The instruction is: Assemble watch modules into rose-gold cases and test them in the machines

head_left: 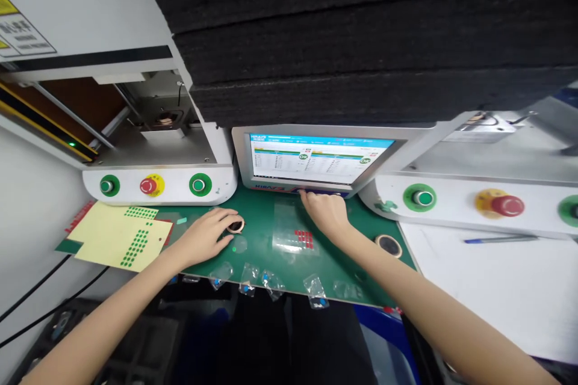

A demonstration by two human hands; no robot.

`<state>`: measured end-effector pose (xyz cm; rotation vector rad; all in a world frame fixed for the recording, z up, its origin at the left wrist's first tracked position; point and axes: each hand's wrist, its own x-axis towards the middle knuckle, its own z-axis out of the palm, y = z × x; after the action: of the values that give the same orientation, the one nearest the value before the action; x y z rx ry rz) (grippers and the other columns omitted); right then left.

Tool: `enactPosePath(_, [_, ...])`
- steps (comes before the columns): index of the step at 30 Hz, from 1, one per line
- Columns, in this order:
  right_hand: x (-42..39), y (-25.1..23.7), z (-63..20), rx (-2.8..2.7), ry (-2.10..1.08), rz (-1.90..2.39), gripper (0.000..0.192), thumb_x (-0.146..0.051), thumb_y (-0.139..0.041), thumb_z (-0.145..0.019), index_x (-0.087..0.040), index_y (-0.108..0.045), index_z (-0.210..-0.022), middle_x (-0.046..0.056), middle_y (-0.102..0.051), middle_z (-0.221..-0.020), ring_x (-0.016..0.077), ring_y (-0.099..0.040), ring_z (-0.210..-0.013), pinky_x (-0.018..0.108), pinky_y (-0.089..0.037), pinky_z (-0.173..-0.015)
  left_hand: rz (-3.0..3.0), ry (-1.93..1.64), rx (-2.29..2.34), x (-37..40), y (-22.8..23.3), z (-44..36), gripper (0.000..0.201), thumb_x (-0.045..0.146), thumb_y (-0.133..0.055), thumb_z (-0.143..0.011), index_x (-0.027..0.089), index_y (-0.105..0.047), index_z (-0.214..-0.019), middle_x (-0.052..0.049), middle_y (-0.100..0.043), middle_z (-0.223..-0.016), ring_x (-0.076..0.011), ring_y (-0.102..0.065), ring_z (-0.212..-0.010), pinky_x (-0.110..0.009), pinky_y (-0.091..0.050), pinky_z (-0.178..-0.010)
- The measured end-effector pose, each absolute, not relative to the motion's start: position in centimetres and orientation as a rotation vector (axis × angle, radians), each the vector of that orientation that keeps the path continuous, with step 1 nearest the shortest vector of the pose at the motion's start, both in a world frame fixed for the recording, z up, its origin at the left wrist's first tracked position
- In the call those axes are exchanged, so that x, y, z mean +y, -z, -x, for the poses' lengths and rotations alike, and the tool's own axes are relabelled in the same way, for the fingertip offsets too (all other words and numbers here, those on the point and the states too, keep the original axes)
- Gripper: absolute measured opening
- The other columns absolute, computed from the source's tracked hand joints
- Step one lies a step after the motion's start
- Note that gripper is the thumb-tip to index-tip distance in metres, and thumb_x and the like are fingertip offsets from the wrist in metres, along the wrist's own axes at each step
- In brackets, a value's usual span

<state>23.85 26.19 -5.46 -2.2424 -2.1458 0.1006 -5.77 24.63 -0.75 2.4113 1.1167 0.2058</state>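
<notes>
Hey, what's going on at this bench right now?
A person works at a green mat between two white machines. Their left hand rests on a small copper-coloured ring, while the right hand reaches to the lower edge of the monitor, which shows OK marks. Small clear bags line the mat's near edge.

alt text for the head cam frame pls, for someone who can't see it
A person's left hand rests on a small copper-coloured ring on a green mat, while the right hand reaches to the base of a monitor showing green OK marks. Small clear bags line the mat's near edge; yellow sheets of green dot stickers lie at left.
</notes>
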Motion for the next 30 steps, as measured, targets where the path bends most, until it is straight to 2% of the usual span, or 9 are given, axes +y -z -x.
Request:
enactPosePath(4, [26.2, 5.2, -23.7, -2.1, -0.083, 2.185, 0.028, -0.039, -0.059, -0.097, -0.012, -0.065, -0.094, 0.002, -0.068, -0.085, 0.0132, -0.066, -0.074, 0.031, -0.056, -0.072, -2.262, -0.253, 1.109, 26.0, 1.5, 5.0, 0.026, 0.013, -0.065, -0.083, 0.019, -0.07, -0.108, -0.012, -0.07, -0.115, -0.0345, -0.061, -0.112, -0.055, -0.045, -0.101])
enactPosePath(7, [24.2, 4.2, -24.1, -2.052, -0.068, 2.059, 0.036, -0.041, -0.056, -0.098, -0.014, -0.063, -0.075, -0.001, -0.064, -0.066, 0.0114, -0.062, -0.06, 0.027, -0.051, -0.062, -2.14, -0.355, 1.124, 26.7, 1.7, 4.8, 0.024, 0.015, -0.07, -0.079, 0.019, -0.071, -0.103, -0.011, -0.071, -0.111, -0.0342, -0.062, -0.11, -0.055, -0.045, -0.102])
enactPosePath(11, [17.9, 2.1, -24.4, -1.996, -0.079, 1.77, 0.05, -0.041, -0.047, -0.098, -0.019, -0.053, -0.054, 0.001, -0.058, -0.049, 0.0125, -0.059, -0.047, 0.023, -0.037, -0.046, -1.89, -0.558, 1.128, 25.2, 0.6, 4.6, 0.033, 0.031, -0.063, -0.087, 0.017, -0.063, -0.118, -0.014, -0.07, -0.116, -0.031, -0.067, -0.109, -0.05, -0.054, -0.096])
enactPosePath(13, [14.1, 0.9, -24.1, -1.944, -0.107, 1.631, 0.049, -0.041, -0.041, -0.1, -0.019, -0.056, -0.059, 0.001, -0.06, -0.051, 0.0115, -0.06, -0.047, 0.021, -0.041, -0.046, -1.763, -0.637, 1.104, 23.0, -0.6, 3.9, 0.039, 0.037, -0.049, -0.096, 0.015, -0.056, -0.128, -0.016, -0.069, -0.122, -0.0282, -0.069, -0.108, -0.045, -0.059, -0.091])
enactPosePath(15, [10.6, -0.1, -23.5, -1.875, -0.146, 1.534, 0.04, -0.037, -0.039, -0.101, -0.019, -0.061, -0.073, 0.001, -0.066, -0.061, 0.0098, -0.064, -0.051, 0.018, -0.049, -0.051, -1.478, -0.727, 1.06, 19.8, -1.8, 2.7, 0.041, 0.039, -0.045, -0.099, 0.011, -0.057, -0.126, -0.019, -0.069, -0.123, -0.0273, -0.07, -0.108, -0.041, -0.059, -0.091])
enactPosePath(20, [4.1, -1.4, -21.1, -1.359, -0.501, 1.325, 0.001, -0.02, -0.063, -0.088, -0.02, -0.063, -0.088, 0.001, -0.071, -0.079, 0.0108, -0.071, -0.063, 0.015, -0.058, -0.063, -0.679, -0.863, 0.956, 10.4, -3.0, -1.7, 0.037, 0.035, -0.085, -0.076, 0.011, -0.072, -0.1, -0.014, -0.076, -0.106, -0.0244, -0.074, -0.099, -0.024, -0.061, -0.083])
enactPosePath(24, [0.7, -2.0, -19.6, -1.026, -0.729, 1.169, 0.016, -0.009, -0.07, -0.08, -0.023, -0.065, -0.088, 0.0, -0.072, -0.082, 0.0109, -0.073, -0.068, 0.015, -0.06, -0.066, -0.823, -0.997, 0.948, 4.5, -3.1, -4.4, 0.028, 0.041, -0.08, -0.082, 0.016, -0.072, -0.094, -0.008, -0.077, -0.101, -0.0178, -0.075, -0.085, -0.021, -0.06, -0.078])
enactPosePath(28, [-1.2, -2.8, -19.1, -0.954, -0.727, 1.035, 0.024, -0.002, -0.069, -0.078, -0.023, -0.065, -0.09, 0.0, -0.072, -0.081, 0.0114, -0.073, -0.073, 0.018, -0.062, -0.069, -1.159, -1.081, 0.913, 1.3, -4.1, -5.2, 0.011, 0.029, -0.069, -0.093, 0.021, -0.073, -0.099, -0.005, -0.077, -0.101, -0.0167, -0.074, -0.092, -0.021, -0.058, -0.085])
enactPosePath(30, [-1.7, -3.2, -19.1, -0.973, -0.706, 0.962, 0.026, 0.001, -0.069, -0.078, -0.022, -0.065, -0.09, 0.0, -0.071, -0.078, 0.0129, -0.072, -0.073, 0.02, -0.063, -0.068, -1.314, -1.113, 0.899, 0.5, -4.6, -5.2, 0.012, 0.023, -0.065, -0.095, 0.023, -0.073, -0.105, -0.004, -0.077, -0.101, -0.0162, -0.074, -0.093, -0.021, -0.058, -0.086])
